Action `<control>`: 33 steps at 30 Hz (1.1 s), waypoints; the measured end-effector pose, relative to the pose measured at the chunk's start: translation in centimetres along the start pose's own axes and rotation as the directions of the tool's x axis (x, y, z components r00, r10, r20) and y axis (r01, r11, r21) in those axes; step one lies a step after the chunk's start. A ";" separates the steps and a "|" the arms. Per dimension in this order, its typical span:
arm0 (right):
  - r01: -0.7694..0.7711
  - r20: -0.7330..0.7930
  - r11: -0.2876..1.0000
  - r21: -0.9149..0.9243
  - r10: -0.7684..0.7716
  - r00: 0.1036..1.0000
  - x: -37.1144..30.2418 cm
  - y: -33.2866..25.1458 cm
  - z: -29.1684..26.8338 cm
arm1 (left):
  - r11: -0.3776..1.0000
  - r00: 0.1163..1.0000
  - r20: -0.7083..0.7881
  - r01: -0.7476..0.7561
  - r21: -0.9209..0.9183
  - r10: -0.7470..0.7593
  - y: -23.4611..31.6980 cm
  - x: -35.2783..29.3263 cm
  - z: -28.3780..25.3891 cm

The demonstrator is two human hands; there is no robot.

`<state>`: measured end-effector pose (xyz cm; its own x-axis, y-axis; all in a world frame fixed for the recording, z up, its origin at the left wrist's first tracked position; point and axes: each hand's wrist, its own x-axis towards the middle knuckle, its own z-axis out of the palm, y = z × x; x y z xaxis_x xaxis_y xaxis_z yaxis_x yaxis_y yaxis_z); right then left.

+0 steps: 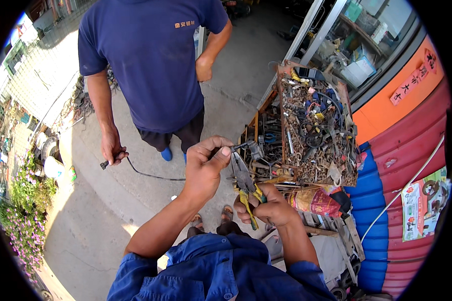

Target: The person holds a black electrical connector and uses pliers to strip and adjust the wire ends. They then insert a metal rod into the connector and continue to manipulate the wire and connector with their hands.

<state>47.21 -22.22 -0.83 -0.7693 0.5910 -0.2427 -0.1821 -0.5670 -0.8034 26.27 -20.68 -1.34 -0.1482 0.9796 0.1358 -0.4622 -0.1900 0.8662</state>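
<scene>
My left hand (207,158) is closed, thumb and forefinger pinching a dark connector piece (245,146) that looks like a cable end. My right hand (266,206) is wrapped round yellow-handled pliers (243,176). Their jaws point up beside my left thumb, close to the connector; whether they bite on it I cannot tell. A thin black cable (155,175) runs from behind my left wrist to the hand (114,152) of a person facing me. That hand pinches the cable near its black plug (104,164).
To the right, a wooden bench tray (354,183) is heaped with nuts, bolts and small metal parts; a phone (309,73) lies at its far edge. The other person (150,65) stands ahead on the concrete floor (100,210). Blue and red corrugated panels (369,226) line the right side.
</scene>
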 end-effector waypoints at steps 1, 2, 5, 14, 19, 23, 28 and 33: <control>-0.015 0.020 0.999 0.045 0.014 1.000 0.0 0.1 -0.1 | 1.000 1.000 0.002 0.003 -0.005 -0.003 0.0 0.1 0.1; -0.030 0.041 0.996 0.090 0.027 0.999 0.0 0.2 -0.2 | 1.000 1.000 -0.002 -0.003 -0.008 0.003 0.0 0.1 0.3; -0.074 0.052 0.979 0.188 0.066 0.996 0.2 0.1 0.1 | 1.000 1.000 -0.016 -0.018 -0.016 0.018 0.0 0.2 0.6; -0.041 0.110 0.951 0.305 0.008 0.994 0.7 0.8 -0.8 | 0.996 0.998 0.011 0.057 -0.074 -0.056 0.3 1.1 -0.1; 0.013 0.013 0.996 0.089 -0.014 1.000 0.6 0.0 0.2 | 0.982 0.990 -0.031 0.129 -0.136 -0.134 1.3 1.6 -0.3; 0.022 0.012 1.000 0.014 -0.023 1.000 -0.4 2.4 -1.0 | 0.953 0.987 0.045 0.163 -0.257 -0.157 1.3 2.0 -1.2; 0.011 -0.073 0.975 -0.223 -0.028 0.997 -1.8 5.1 -3.0 | 0.936 0.986 0.088 0.161 -0.314 -0.140 1.6 2.1 -2.2; -0.195 -0.336 0.931 -0.309 0.085 0.938 -3.3 9.8 -5.6 | 0.949 0.987 0.080 0.153 -0.276 -0.136 1.7 2.3 -1.8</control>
<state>51.42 -26.49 -10.91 -0.5309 0.6992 -0.4789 0.1699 -0.4658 -0.8684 23.56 -18.88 -0.48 -0.0138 0.9984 0.0542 -0.7028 -0.0483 0.7097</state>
